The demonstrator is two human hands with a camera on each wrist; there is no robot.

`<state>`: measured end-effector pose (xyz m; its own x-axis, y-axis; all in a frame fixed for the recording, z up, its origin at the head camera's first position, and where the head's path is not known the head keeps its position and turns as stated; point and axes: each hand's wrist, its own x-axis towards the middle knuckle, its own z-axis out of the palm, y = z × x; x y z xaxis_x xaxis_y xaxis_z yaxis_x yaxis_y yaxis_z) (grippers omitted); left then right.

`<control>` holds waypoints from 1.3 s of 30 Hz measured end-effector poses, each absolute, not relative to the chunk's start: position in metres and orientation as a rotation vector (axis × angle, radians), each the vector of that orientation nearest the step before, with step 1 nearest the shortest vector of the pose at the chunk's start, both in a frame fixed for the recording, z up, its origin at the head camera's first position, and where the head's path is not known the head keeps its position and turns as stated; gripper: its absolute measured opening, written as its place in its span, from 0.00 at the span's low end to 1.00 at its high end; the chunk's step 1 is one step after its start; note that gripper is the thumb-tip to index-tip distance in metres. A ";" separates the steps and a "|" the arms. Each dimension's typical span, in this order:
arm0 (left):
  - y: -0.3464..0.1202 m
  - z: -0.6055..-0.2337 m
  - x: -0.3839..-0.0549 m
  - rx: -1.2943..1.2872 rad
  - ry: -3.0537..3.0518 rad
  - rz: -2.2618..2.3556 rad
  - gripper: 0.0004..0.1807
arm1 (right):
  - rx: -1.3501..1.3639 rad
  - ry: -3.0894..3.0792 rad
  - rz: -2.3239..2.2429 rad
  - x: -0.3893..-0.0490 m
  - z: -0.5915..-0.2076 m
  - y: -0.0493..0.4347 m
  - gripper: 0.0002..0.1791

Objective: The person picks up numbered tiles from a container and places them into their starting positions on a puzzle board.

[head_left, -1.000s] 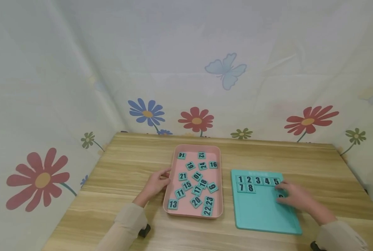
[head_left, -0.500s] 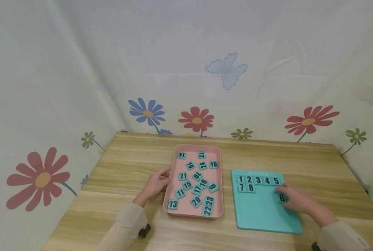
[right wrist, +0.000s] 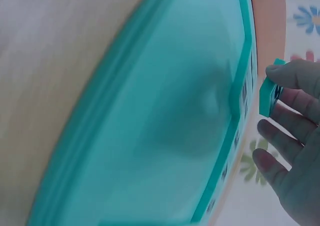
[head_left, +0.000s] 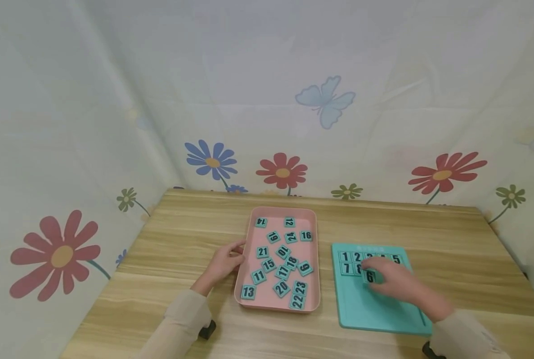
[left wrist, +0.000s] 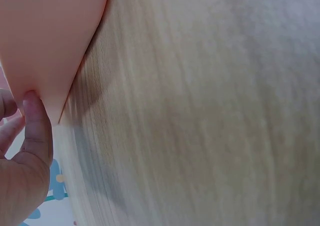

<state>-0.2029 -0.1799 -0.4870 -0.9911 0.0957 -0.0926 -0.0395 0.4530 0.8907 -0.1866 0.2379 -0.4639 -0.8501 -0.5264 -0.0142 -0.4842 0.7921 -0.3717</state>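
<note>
My right hand (head_left: 395, 283) pinches a teal number tile (head_left: 369, 276), whose black figure reads like a 6, over the teal board (head_left: 379, 316). In the right wrist view the tile (right wrist: 268, 95) stands tilted between thumb and fingertips, above the board's surface (right wrist: 185, 106). Tiles 1 to 5 line the board's top row, some partly behind my fingers; tiles 7 (head_left: 347, 268) and 8 sit below at left. My left hand (head_left: 222, 262) grips the left wall of the pink tray (head_left: 271, 307); the left wrist view shows the thumb (left wrist: 37, 128) against its outer wall (left wrist: 45, 41).
Several loose number tiles, such as 13 (head_left: 248, 292) and 20 (head_left: 281, 287), lie scattered at various angles inside the tray. Tray and board stand side by side on the wooden table (head_left: 195, 219). A flower-printed curtain (head_left: 249, 89) hangs behind it.
The right hand has carried the tile leftward across the board, from near its right edge to beside tile 8. The left hand stays at the tray.
</note>
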 end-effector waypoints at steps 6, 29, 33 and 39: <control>-0.179 -0.491 -0.207 -0.037 2.549 1.575 0.26 | -0.905 2.774 -0.542 -0.183 -0.470 0.219 0.19; -0.179 -0.492 -0.208 -0.061 2.570 1.553 0.26 | -0.887 2.968 -0.509 -0.195 -0.471 0.214 0.20; -0.179 -0.492 -0.208 -0.056 2.569 1.557 0.25 | -0.908 2.953 -0.549 -0.200 -0.475 0.204 0.20; -0.180 -0.489 -0.205 0.042 2.565 1.586 0.25 | -0.863 2.995 -0.485 -0.205 -0.483 0.195 0.21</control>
